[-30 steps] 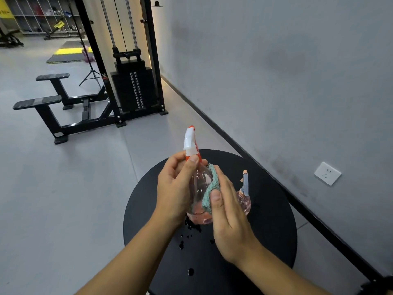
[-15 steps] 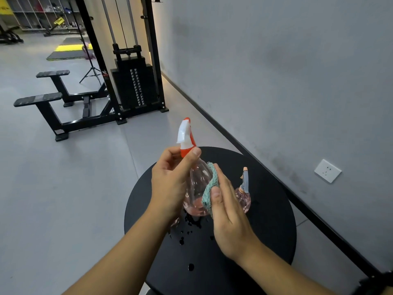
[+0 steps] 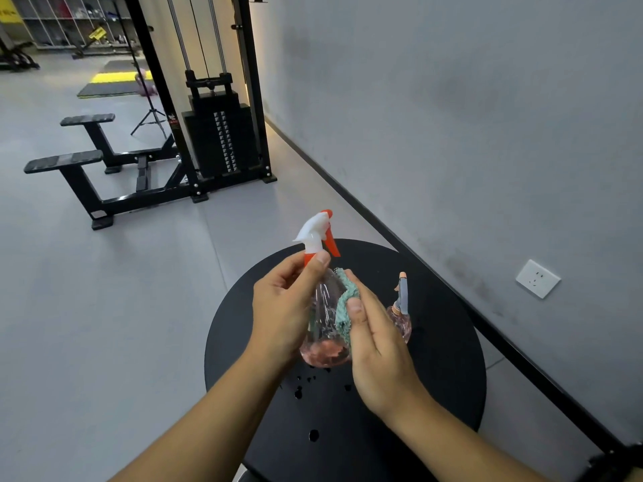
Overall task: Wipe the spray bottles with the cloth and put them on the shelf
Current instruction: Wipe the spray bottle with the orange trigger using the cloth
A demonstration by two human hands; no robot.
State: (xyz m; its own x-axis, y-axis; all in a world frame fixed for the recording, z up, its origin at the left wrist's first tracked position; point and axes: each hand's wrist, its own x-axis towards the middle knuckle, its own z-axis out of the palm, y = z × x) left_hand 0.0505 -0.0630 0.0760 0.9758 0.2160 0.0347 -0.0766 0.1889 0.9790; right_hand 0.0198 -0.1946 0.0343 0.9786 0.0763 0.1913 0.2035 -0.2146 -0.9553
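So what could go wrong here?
The bottle is held above the table by the left hand near its neck; drops on the table suggest it may be wet and could slip. The right hand, rubbing with the cloth, is close to the second bottle and might knock it over.

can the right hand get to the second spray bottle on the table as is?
Probably not yet. The second spray bottle stands just beyond the right hand, nothing between, but that hand presses the cloth on the bottle the left hand holds.
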